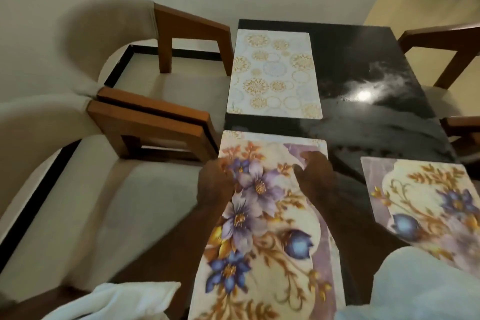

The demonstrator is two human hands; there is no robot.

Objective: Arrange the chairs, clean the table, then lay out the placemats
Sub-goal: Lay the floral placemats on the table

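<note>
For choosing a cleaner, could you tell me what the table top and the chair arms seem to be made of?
Table top: probably polished black stone or glass; it mirrors a light and shows pale veins. Chair arms: apparently brown wood, smooth satin finish, squared solid blocks.

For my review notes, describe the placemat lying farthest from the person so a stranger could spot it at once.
Start at the glossy black table. Along its left edge, beside the far wooden-armed chair, lies the far placemat. Unlike the held floral placemat and the right floral placemat nearer the person, it is pale with gold and blue circles.
</note>
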